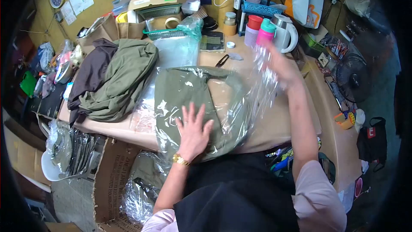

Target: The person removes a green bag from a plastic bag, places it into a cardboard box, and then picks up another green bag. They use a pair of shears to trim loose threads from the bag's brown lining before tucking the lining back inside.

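An olive-green folded garment [182, 90] lies inside a clear plastic bag [234, 120] on the table, near its front edge. My left hand [194, 126] rests flat on the bagged garment with its fingers spread. A gold-coloured band circles that wrist. Over the bag's right side, my right hand [279, 62] is raised and smeared by motion. Loose, crumpled plastic of the bag rises close beside its fingers; whether they grip it is not clear. To the left lies a heap of unbagged olive garments [124, 77] with a dark brown one [92, 71].
Flat clear bags [176, 51] lie behind the garment, near black thread snips [222, 61]. A pink bottle [265, 32], cups and a kettle [283, 32] stand at the back right. Below the table's front left, a cardboard box [113, 176] holds bagged garments. A fan [352, 77] stands right.
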Available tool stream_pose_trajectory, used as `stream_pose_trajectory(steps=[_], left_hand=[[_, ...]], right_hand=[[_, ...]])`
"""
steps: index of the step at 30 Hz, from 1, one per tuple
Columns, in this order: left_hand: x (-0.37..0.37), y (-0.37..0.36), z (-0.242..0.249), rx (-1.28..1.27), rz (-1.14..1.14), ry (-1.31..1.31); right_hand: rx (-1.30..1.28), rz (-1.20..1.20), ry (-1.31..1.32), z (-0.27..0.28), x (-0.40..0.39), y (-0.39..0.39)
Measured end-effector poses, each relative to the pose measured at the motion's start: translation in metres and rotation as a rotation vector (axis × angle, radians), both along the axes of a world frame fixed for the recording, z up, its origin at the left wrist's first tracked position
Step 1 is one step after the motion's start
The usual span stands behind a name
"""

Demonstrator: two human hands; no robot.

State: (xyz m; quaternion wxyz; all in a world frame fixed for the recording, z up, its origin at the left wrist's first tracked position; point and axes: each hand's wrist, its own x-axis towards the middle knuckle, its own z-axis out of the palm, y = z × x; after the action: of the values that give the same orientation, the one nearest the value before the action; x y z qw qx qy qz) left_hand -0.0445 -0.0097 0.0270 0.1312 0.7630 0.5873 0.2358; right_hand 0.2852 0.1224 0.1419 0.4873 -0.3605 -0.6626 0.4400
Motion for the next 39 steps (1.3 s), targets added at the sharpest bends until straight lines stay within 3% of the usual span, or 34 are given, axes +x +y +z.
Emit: stream_pose_trajectory(steps=[2,4,6,7,8,10,11,12,13,15,16,17,18,19,20,21,22,23,25,26,27,28,29,30,31,33,35,38,39], left_hand=[[-0.029,-0.016,0.019,0.183,0.18,-0.147],[-0.061,-0.031,0.001,0.477,0.333,-0.397],[-0.071,-0.057,-0.022,0.493,0.565,-0.711],[-0.073,-0.068,-0.037,0.305,0.624,-1.075],[-0.071,-0.079,-0.048,0.092,0.673,-1.432],[-0.063,-0.1,-0.045,-0.524,0.488,-1.917],[-0.052,-0.103,-0.041,-0.708,0.354,-2.11],[-0.039,-0.098,-0.032,-0.895,0.197,-2.294],[-0.031,-0.09,-0.026,-0.889,0.197,-2.309],[-0.02,-0.071,-0.012,-0.883,-0.234,-2.365],[-0.021,-0.065,-0.001,-0.718,-0.287,-2.388],[-0.026,-0.054,-0.006,-0.62,-0.147,-2.399],[-0.034,-0.047,-0.013,-0.528,-0.005,-2.399],[-0.041,-0.049,-0.012,-0.507,0.071,-2.236],[-0.045,-0.053,-0.006,-0.481,0.14,-2.07],[-0.044,-0.065,0.003,-0.501,0.178,-1.884],[-0.042,-0.072,-0.007,-0.499,0.183,-1.891],[-0.041,-0.079,-0.02,-0.564,0.255,-1.786],[-0.039,-0.09,-0.036,-0.652,0.356,-1.647],[-0.041,-0.093,-0.044,-0.653,0.357,-1.649],[-0.043,-0.097,-0.053,-0.645,0.362,-1.646],[-0.045,-0.097,-0.057,-0.635,0.367,-1.642],[-0.041,-0.098,-0.046,-0.59,0.407,-1.642],[-0.042,-0.097,-0.049,-0.586,0.412,-1.645],[-0.044,-0.098,-0.055,-0.567,0.399,-1.59],[-0.056,-0.1,-0.071,-0.541,0.4,-1.535],[-0.081,-0.108,-0.088,-0.394,0.411,-1.328],[-0.096,-0.103,-0.079,-0.366,0.491,-1.508],[-0.089,-0.1,-0.071,-0.377,0.482,-1.671]], right_hand=[[0.121,0.101,0.261,0.077,-0.06,0.004],[0.145,0.031,0.159,0.126,-0.128,0.014],[0.1,0.248,0.386,0.156,-0.187,0.051],[0.095,0.487,0.53,0.168,-0.2,0.066],[0.025,0.327,0.539,0.202,-0.212,0.028],[-0.083,0.237,0.675,0.233,-0.206,-0.033],[0.126,0.176,0.49,0.232,-0.194,-0.038],[0.312,0.513,0.522,0.24,-0.167,0.016],[0.25,0.59,0.583,0.243,-0.137,0.016],[0.264,0.05,0.697,0.224,-0.098,-0.04],[0.262,0.6,0.38,0.199,0.025,0.008],[0.078,0.596,0.474,0.182,0.032,-0.023],[0.116,-0.239,0.556,0.165,0.003,-0.074],[0.12,-0.162,0.455,0.124,0.069,-0.064],[0.085,-0.328,-0.105,0.099,0.127,-0.071],[0.096,-0.569,-0.464,0.066,0.139,-0.084],[0.107,-0.803,-0.827,0.04,0.143,-0.093],[0.108,-0.798,-0.831,0.028,0.138,-0.092],[0.406,-0.903,-1.017,0.017,0.094,-0.087],[0.333,-0.745,-0.619,0.021,0.024,-0.081],[0.322,-0.57,-0.675,0.014,-0.016,-0.06],[0.118,-0.332,-0.521,0.009,-0.079,-0.058],[0.486,-0.159,-0.776,-0.031,-0.112,-0.029],[0.544,0.038,-0.915,-0.026,-0.166,-0.032],[0.645,0.086,-1.031,-0.069,-0.201,-0.01],[0.545,0.145,-1.272,-0.1,-0.239,0.02],[0.434,0.132,-1.215,-0.121,-0.245,0.037],[0.315,0.136,-1.14,-0.125,-0.242,0.049],[0.3,0.183,-1.255,-0.102,-0.242,0.055]])
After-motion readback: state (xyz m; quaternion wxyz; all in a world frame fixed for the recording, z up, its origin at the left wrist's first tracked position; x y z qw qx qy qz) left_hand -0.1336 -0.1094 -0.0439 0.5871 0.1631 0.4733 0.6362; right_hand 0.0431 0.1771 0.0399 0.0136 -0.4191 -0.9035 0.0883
